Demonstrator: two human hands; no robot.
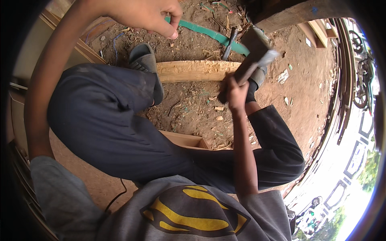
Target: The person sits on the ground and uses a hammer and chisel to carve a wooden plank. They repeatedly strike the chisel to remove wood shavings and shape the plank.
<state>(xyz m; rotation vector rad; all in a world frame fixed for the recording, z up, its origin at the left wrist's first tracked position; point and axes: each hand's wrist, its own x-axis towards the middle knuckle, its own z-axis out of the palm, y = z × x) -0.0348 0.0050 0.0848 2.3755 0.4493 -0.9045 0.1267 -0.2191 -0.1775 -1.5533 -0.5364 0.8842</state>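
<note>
Dark tool [255,47], pale tan plank [189,71], green strip [205,31], grey shirt [128,209] (yellow-and-black emblem [189,216]).

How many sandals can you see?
2: one sandal at the left end of the wooden piece; the other at its right end, partly hidden behind the tool in the right hand.

A grey short-sleeved T-shirt [124,215] carries a large, angular dark emblem [196,209] on the chest, with curving yellow patches. The loose trousers [96,116] are dark navy, dustily scuffed near the left cuff. The left slide sandal [159,89] is grey.
</note>
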